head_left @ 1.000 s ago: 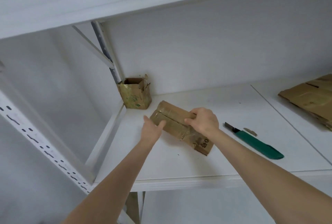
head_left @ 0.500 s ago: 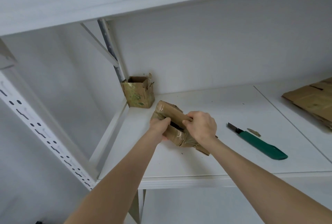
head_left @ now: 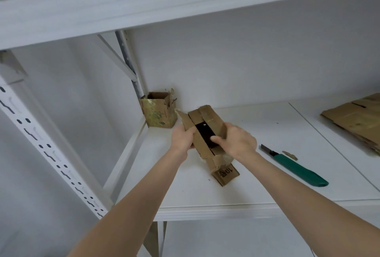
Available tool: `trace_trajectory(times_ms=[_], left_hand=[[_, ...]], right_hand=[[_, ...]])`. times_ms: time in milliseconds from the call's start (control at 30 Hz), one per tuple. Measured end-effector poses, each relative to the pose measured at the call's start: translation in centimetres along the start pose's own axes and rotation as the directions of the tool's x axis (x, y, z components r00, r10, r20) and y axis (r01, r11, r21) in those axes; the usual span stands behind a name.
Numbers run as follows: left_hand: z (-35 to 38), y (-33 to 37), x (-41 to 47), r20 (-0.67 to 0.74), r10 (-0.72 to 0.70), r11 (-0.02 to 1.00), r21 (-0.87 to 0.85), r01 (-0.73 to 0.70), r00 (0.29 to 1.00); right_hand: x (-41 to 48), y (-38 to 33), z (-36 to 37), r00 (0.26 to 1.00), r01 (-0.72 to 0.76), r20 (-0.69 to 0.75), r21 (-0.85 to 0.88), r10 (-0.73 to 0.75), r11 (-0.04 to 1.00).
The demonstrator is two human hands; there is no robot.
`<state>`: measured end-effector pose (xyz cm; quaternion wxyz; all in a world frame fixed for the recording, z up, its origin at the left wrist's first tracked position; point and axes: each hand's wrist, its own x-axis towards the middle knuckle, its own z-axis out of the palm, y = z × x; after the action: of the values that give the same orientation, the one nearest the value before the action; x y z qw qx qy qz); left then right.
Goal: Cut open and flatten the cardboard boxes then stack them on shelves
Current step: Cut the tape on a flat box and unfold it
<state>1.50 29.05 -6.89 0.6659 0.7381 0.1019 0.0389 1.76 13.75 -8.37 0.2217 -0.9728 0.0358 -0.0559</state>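
A small brown cardboard box lies on the white shelf, its top flaps parted along the middle so a dark gap shows. My left hand grips the left flap and my right hand grips the right flap, fingers curled into the gap. A green-handled utility knife lies on the shelf just right of my right hand, blade pointing away. Flattened cardboard rests at the far right of the shelf.
A second small open box stands upright in the back left corner against the wall. A cardboard scrap lies beside the knife. A white upright post runs at left, and the shelf above hangs overhead.
Both hands went from resting on the closed box to gripping its top flaps and pulling them apart. The flaps now stand open with a dark gap between them.
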Motion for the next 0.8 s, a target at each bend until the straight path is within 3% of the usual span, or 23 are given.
trace_trajectory(times_ms=[167, 233, 267, 333, 400, 533, 633, 700, 733, 767, 800], left_hand=[[0.5, 1.4, -0.3, 0.085, 0.138, 0.972, 0.182, -0.151, 0.987], [-0.3, 1.8, 0.3, 0.05, 0.148, 0.965, 0.213, -0.155, 0.988], [-0.9, 1.9, 0.7, 0.031, 0.143, 0.968, 0.204, -0.146, 0.989], [-2.2, 2.2, 0.8, 0.007, 0.131, 0.979, 0.158, -0.13, 0.991], [-3.4, 2.3, 1.0, 0.018, 0.109, 0.99, 0.089, -0.11, 0.994], [-4.6, 2.0, 0.9, 0.044, 0.06, 0.996, 0.069, -0.063, 0.997], [-5.3, 1.8, 0.9, 0.057, 0.019, 0.997, 0.077, -0.024, 0.998], [-5.4, 1.9, 0.9, 0.109, 0.005, 0.997, 0.075, -0.013, 0.994], [-5.3, 1.9, 0.9, 0.117, 0.029, 0.993, 0.109, -0.041, 0.993], [-5.2, 1.9, 1.1, 0.11, 0.07, 0.984, 0.154, -0.087, 0.991], [-5.0, 2.3, 0.9, 0.093, 0.117, 0.967, 0.217, -0.135, 0.989]], right_hand=[[0.8, -1.0, -2.0, 0.999, -0.037, -0.041, -0.151, 0.032, 0.988], [1.2, -0.4, -2.5, 0.998, -0.048, -0.026, 0.051, 0.049, 0.998], [1.5, 0.1, -2.7, 0.996, -0.084, 0.014, 0.268, 0.083, 0.96], [1.5, 0.8, -3.2, 0.973, -0.226, 0.185, 0.685, 0.135, 0.692], [1.3, 1.5, -3.1, 0.927, -0.371, 0.358, 0.827, 0.113, 0.422], [0.7, 2.1, -1.9, 0.879, -0.476, 0.471, 0.852, 0.079, 0.218], [0.3, 2.3, -0.9, 0.868, -0.496, 0.492, 0.86, 0.065, 0.12], [0.2, 2.3, -0.3, 0.88, -0.474, 0.465, 0.874, 0.101, 0.108], [0.3, 2.2, -0.1, 0.894, -0.444, 0.422, 0.881, 0.151, 0.164], [0.3, 2.1, 0.0, 0.915, -0.395, 0.343, 0.871, 0.213, 0.292], [0.5, 2.0, 0.0, 0.938, -0.333, 0.232, 0.81, 0.258, 0.483]])
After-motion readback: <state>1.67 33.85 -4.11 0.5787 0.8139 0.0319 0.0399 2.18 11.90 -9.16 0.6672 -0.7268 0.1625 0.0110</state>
